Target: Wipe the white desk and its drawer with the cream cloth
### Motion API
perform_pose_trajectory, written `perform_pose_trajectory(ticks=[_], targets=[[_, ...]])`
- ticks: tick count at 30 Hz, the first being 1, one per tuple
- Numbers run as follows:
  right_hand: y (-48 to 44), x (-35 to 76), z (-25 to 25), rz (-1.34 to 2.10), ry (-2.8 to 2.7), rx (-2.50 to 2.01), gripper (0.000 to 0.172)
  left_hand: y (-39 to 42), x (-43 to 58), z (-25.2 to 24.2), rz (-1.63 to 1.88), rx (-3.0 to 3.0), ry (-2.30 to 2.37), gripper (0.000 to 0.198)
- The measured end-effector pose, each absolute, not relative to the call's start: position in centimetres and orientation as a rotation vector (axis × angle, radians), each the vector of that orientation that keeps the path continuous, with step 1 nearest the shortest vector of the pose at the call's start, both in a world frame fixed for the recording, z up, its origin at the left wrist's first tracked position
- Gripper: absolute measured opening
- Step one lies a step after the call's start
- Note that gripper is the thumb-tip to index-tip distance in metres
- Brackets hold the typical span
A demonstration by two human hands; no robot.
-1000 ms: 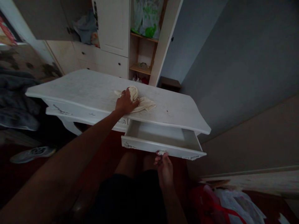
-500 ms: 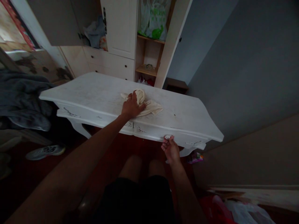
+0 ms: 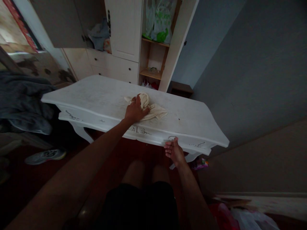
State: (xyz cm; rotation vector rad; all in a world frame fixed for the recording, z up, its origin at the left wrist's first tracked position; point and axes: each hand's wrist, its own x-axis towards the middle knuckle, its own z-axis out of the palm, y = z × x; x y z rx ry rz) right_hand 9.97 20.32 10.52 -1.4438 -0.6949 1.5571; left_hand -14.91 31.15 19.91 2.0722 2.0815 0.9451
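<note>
My left hand (image 3: 136, 110) is closed over a crumpled cream cloth (image 3: 157, 111), pressing it on the top of a white dressing table (image 3: 189, 110). Part of the cloth bunches up beyond my fingers, and a flap spreads to the right. At the table's front, my right hand (image 3: 175, 151) has its fingers curled at the round white knob (image 3: 172, 138) of the right drawer (image 3: 158, 135). Thumb and forefinger meet the knob's edge; the other fingers bend just below it. The right drawer's front now sits level with the left one. Grey smudges mark the tabletop around the cloth.
Behind the table stands a white wardrobe (image 3: 124, 32) with open doors and plastic bags (image 3: 161, 22) on a shelf. Grey clothing (image 3: 24, 99) is heaped at left, above a shoe (image 3: 45, 156) on the red floor. A grey wall rises at right, with more bags (image 3: 251, 218) at lower right.
The right drawer has moved inward, closing the small step beside the left drawer. My right hand has followed it slightly, its grip on the knob looser. My left hand and the cloth stay put.
</note>
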Motion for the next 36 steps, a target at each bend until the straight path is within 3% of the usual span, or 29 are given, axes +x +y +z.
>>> perform_pose_trajectory(ticks=[2, 6, 10, 13, 17, 22, 28, 36], targets=[[19.5, 10.4, 12.6, 1.638, -0.962, -1.512, 0.065, 31.3, -15.0, 19.8, 0.962, 2.083, 2.067, 0.088], [18.9, 11.0, 18.4, 1.520, -1.369, -1.281, 0.050, 31.4, -15.5, 19.7, 1.016, 2.106, 2.003, 0.096], [21.6, 11.9, 23.3, 1.205, -1.399, -1.112, 0.037, 31.3, -15.8, 19.9, 1.062, 2.084, 1.961, 0.108], [25.0, 12.3, 24.6, 1.091, -1.389, -1.140, 0.036, 31.0, -15.9, 20.0, 1.098, 2.075, 1.873, 0.103], [29.0, 11.1, 23.5, 1.029, -1.542, -1.219, 0.043, 30.5, -16.1, 20.0, 1.183, 2.065, 1.585, 0.088], [32.5, 8.6, 20.3, 0.790, -1.756, -1.301, 0.056, 30.0, -16.1, 20.0, 1.228, 2.001, 1.516, 0.090], [34.9, 9.3, 18.4, 0.735, -1.967, -1.183, 0.052, 30.3, -16.0, 20.4, 1.124, 2.004, 1.581, 0.085], [37.0, 11.9, 17.7, 1.083, -1.157, -0.897, 0.037, 28.7, -15.4, 20.5, 1.031, 2.091, 1.860, 0.080]])
